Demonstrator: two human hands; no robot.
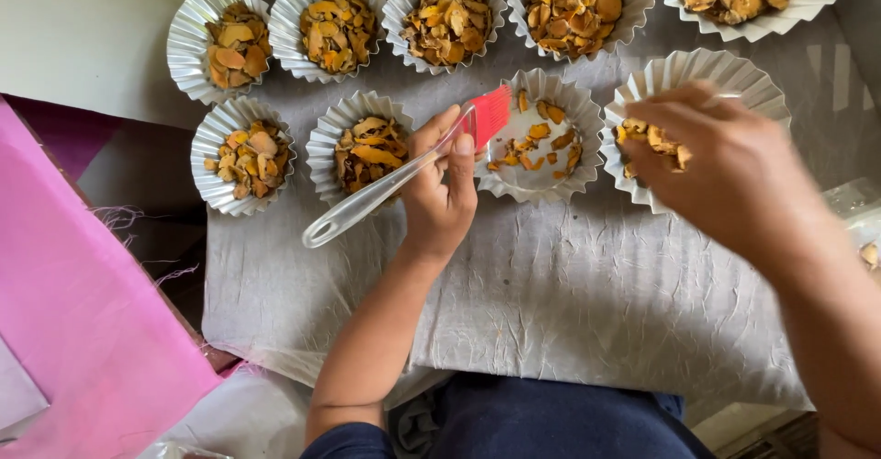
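Grey crinkled cloth point(569, 303) covers the counter, its near edge bare and open, pink fabric point(83, 330) off to the left. Pleated foil cups point(243, 154) of orange-yellow chips sit in two rows. The left hand point(440, 188) grips a clear-handled brush point(404, 173), red bristles at a half-filled cup point(541, 135). The right hand point(725, 170), blurred, pinches chips over the neighbouring cup point(695, 78)

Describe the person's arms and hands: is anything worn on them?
Both hands are bare: no gloves, and no rings show on the left hand; the right hand is blurred. No watch or bracelet shows on either wrist. The forearms are uncovered; a dark blue sleeve begins near the left upper arm.
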